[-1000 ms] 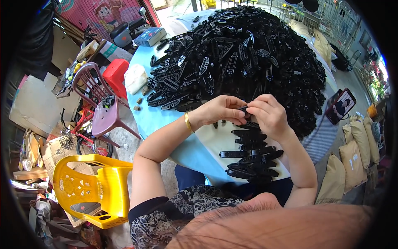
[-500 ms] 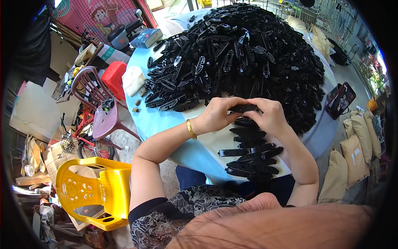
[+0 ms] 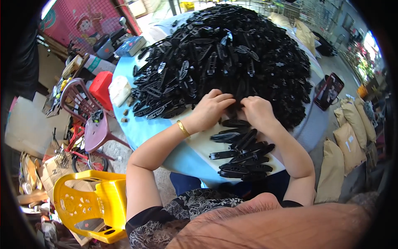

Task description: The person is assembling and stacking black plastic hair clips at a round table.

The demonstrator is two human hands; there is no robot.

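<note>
Head view: left hand (image 3: pixel 210 110) and right hand (image 3: pixel 258 112) meet at the near edge of the heap of black plastic clips (image 3: pixel 232 54) on the blue table (image 3: pixel 141 128). Fingers curled down over clips between them; whether anything is gripped, cannot tell. Sorted clips (image 3: pixel 242 155) lie just nearer the body, long axes roughly crosswise.
</note>
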